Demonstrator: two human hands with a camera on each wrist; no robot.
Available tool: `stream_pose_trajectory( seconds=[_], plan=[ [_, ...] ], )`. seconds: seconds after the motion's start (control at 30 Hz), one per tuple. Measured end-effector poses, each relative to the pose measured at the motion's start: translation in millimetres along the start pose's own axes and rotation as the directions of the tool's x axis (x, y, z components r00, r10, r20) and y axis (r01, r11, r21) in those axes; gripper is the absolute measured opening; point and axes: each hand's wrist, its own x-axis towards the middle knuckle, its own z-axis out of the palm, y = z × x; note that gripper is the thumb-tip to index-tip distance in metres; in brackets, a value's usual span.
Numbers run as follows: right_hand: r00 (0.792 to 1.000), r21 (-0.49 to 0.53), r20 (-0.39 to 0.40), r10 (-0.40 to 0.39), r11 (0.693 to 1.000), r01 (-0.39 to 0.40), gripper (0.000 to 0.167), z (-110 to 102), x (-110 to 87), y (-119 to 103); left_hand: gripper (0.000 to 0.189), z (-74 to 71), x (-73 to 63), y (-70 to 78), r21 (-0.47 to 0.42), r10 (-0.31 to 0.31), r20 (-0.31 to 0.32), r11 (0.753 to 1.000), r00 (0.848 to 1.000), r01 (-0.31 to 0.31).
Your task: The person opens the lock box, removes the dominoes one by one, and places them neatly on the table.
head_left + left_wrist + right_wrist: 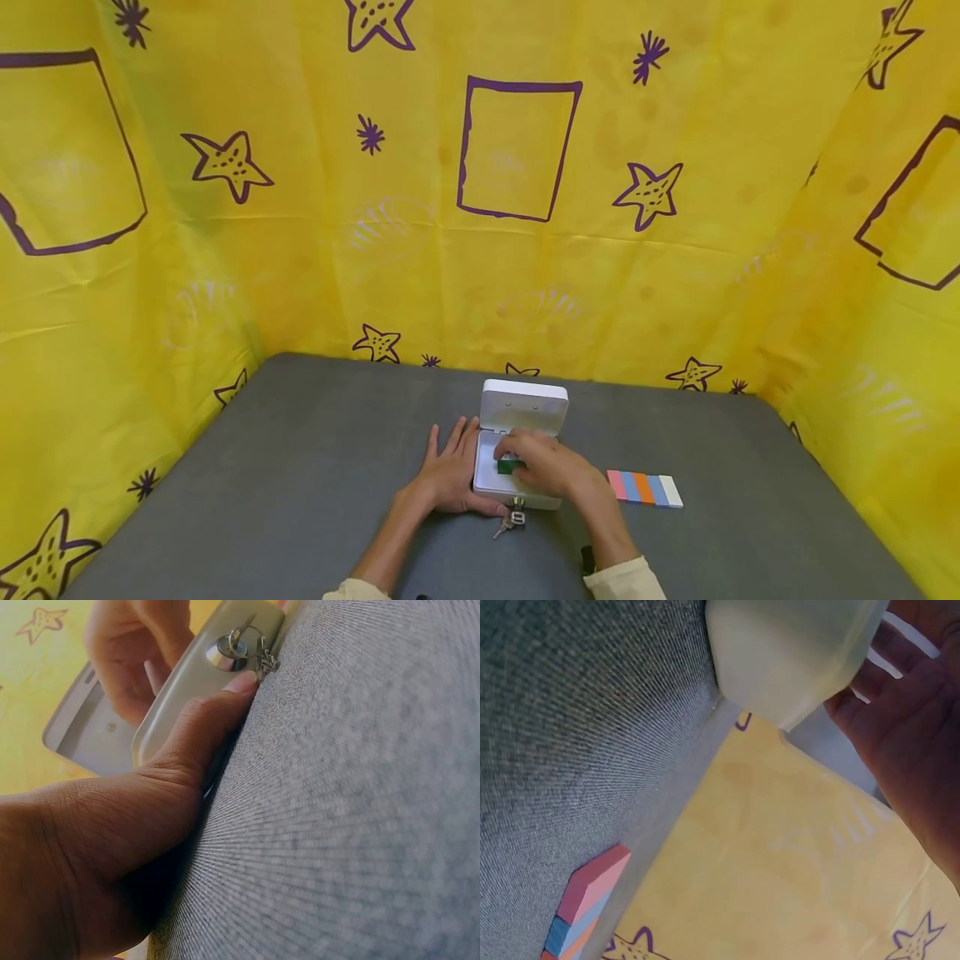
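A white metal cash box [491,479] stands on the table with its lid [523,407] raised at the back. My left hand [450,479] rests beside the box, fingers spread on the table. Its thumb [199,735] lies along the front wall, close to the lock [227,652]. Keys [512,521] on a ring hang from that lock. Reaching into the box, my right hand [547,462] holds a small green block [510,465] between thumb and fingers, partly hidden by the hand. In the right wrist view, the box wall [787,660] covers the fingertips.
To the right of the box lies a row of flat coloured blocks [645,489] in pink, blue, orange and white. Grey cloth covers the table [300,467]. A yellow patterned curtain [315,275] encloses the back and sides.
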Motion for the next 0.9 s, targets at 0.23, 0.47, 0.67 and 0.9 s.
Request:
stream_pose_trajectory(
  seconds=[0.23, 0.47, 0.67, 0.9],
  plan=[
    [0.999, -0.042, 0.009, 0.031, 0.999, -0.03, 0.025, 2, 0.7, -3, 0.135, 1.1, 3.7, -3.4, -0.009, 0.001, -0.006, 1.0, 1.0, -0.001],
    [0.999, -0.095, 0.007, 0.039, 0.995, -0.038, 0.027, 5, 0.2, -4, 0.137, 6.6, 5.9, -6.2, 0.008, -0.001, 0.001, 1.0, 1.0, 0.001],
    [0.999, -0.118, -0.003, 0.051, 0.992, -0.051, 0.03, 8, 0.6, -7, 0.138, 2.2, 0.5, -1.0, 0.006, -0.008, 0.008, 1.0, 1.0, 0.008],
    [0.996, -0.149, 0.001, 0.092, 0.985, -0.091, 0.029, 9, 3.8, -10, 0.135, -11.7, -8.0, 11.4, 0.008, -0.012, 0.011, 1.0, 1.0, 0.012]
  ],
)
